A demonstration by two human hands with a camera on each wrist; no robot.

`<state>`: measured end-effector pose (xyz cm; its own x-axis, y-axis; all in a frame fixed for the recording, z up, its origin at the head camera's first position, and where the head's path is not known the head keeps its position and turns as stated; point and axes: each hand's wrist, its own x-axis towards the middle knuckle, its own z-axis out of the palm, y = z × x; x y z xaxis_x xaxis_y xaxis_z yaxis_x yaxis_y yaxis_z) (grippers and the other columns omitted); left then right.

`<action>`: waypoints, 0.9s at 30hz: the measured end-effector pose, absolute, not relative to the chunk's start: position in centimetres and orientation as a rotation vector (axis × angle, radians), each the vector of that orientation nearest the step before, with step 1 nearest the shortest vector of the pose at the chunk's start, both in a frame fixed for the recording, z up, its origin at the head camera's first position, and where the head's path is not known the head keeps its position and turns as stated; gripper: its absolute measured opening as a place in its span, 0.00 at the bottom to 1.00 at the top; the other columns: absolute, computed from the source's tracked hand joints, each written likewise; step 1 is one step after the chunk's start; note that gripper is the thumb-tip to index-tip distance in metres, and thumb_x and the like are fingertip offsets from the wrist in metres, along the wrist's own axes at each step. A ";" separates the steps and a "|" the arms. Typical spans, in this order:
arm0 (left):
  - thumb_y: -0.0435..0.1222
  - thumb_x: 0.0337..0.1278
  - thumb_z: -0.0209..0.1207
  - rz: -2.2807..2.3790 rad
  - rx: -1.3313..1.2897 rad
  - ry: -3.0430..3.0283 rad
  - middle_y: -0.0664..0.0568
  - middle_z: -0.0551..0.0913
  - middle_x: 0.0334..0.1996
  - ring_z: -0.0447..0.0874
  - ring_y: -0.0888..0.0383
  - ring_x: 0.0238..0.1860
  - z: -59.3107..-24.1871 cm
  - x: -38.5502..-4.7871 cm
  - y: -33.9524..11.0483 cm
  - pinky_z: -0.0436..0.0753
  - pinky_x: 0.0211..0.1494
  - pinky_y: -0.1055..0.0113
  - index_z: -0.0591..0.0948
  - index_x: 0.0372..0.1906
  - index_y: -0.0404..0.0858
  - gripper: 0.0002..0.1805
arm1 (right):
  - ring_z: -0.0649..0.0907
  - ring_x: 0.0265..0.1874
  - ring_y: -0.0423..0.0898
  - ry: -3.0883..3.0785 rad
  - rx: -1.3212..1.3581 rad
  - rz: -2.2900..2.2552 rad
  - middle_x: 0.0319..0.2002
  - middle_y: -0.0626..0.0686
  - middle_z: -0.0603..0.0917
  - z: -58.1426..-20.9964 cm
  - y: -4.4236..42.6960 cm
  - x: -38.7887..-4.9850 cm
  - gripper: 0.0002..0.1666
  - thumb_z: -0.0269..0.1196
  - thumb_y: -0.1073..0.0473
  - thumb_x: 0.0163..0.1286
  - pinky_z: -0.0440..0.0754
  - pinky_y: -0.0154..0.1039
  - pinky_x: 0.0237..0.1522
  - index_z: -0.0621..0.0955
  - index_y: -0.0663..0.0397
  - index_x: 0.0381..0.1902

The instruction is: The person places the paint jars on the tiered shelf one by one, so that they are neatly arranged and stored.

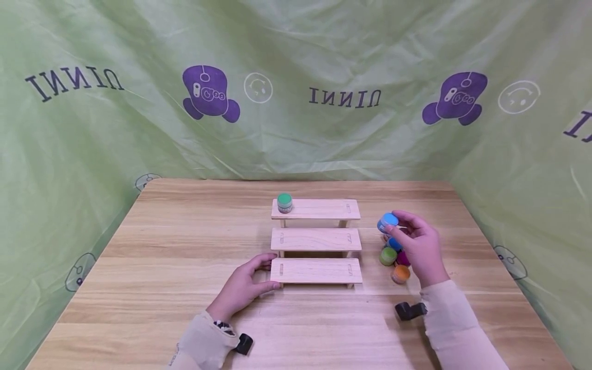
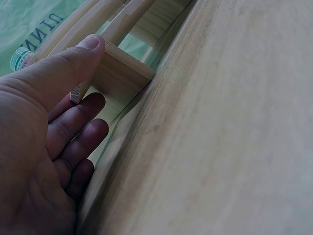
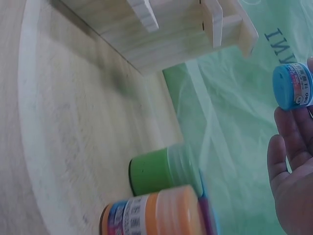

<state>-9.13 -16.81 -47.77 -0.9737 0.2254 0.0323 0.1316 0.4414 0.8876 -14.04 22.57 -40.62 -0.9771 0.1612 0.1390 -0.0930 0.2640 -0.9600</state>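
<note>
In the head view my right hand pinches a light blue jar between thumb and fingers, above a group of jars. The same blue jar shows at the right edge of the right wrist view, off the table. My left hand is at the left end of the front wooden step, thumb at its near corner and fingers at its far corner. In the left wrist view that hand holds the board's end, its lower fingers loosely bent. A green-lidded jar stands on the left end of the back step.
The middle step lies between the other two. On the table, right of the steps, are a light green jar, an orange jar, a dark blue jar and a magenta jar. Green printed cloth surrounds the table.
</note>
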 end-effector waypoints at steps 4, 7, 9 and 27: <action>0.45 0.44 0.78 1.581 0.318 2.590 0.58 0.84 0.50 0.79 0.53 0.58 -47.8 -9.1 -16.9 0.67 0.69 0.47 0.79 0.63 0.48 0.37 | 0.84 0.43 0.41 -2.331 -0.018 1.796 0.49 0.47 0.83 -40.3 22.0 -14.3 0.29 0.71 0.54 0.66 0.83 0.29 0.41 0.79 0.60 0.61; 0.45 0.43 0.78 1.579 0.323 2.597 0.59 0.84 0.50 0.79 0.54 0.57 -47.8 -9.1 -16.9 0.68 0.69 0.46 0.79 0.63 0.48 0.37 | 0.84 0.42 0.41 -2.317 0.015 1.833 0.48 0.47 0.83 -40.0 21.6 -14.6 0.28 0.71 0.55 0.66 0.84 0.30 0.39 0.79 0.61 0.61; 0.45 0.44 0.78 1.578 0.332 2.602 0.59 0.84 0.49 0.79 0.54 0.57 -47.8 -9.1 -16.9 0.68 0.68 0.46 0.79 0.63 0.48 0.37 | 0.84 0.41 0.41 -2.313 0.037 1.846 0.48 0.48 0.83 -39.9 21.3 -14.7 0.27 0.71 0.56 0.66 0.85 0.31 0.38 0.79 0.61 0.60; 0.44 0.42 0.78 1.581 0.323 2.595 0.60 0.84 0.49 0.80 0.54 0.56 -47.8 -9.2 -16.8 0.69 0.67 0.48 0.79 0.63 0.48 0.37 | 0.82 0.43 0.44 -2.324 0.187 1.820 0.48 0.50 0.84 -38.6 19.3 -15.8 0.29 0.73 0.55 0.65 0.82 0.29 0.34 0.79 0.60 0.60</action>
<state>-9.17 -16.82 -47.85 -0.9741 0.2233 0.0369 0.1352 0.4432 0.8862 -15.76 19.27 -38.58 -0.9753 0.0142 0.2206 -0.2108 0.2415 -0.9472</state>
